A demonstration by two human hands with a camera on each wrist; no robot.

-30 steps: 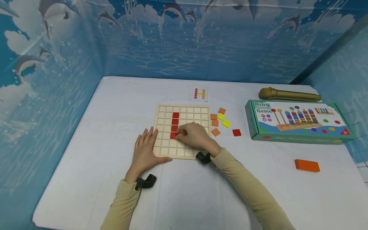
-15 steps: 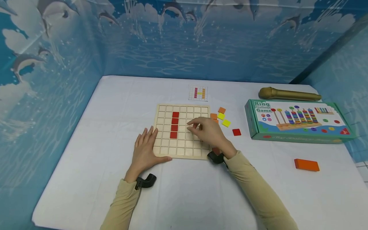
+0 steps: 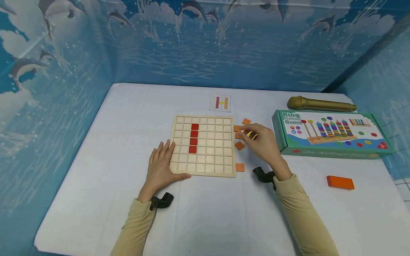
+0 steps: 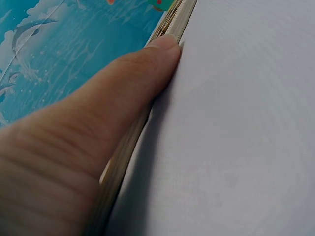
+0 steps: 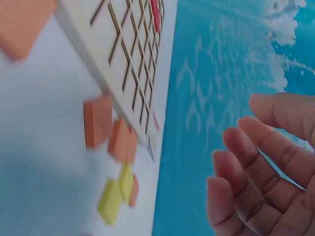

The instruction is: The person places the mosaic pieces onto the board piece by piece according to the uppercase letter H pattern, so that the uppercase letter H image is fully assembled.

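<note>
Square pale wooden grid board, with four flat red square tiles in a column, lies between the hands. Right of the right hand, a green rectangular box reads "Ring Challenge Game". That hand curves near flat orange square tiles, thumb and fingertips apart; the left hand, fingers straight, touches the board's edge.

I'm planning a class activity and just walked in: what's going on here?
A person is working at a gridded wooden board. Their left hand rests at its near left corner; their right hand, seemingly holding nothing, is near loose orange tiles and yellow tiles right of the board. Four red tiles form a column on it. A card behind shows a red, yellow and orange pattern; the board has no yellow or orange yet.
</note>
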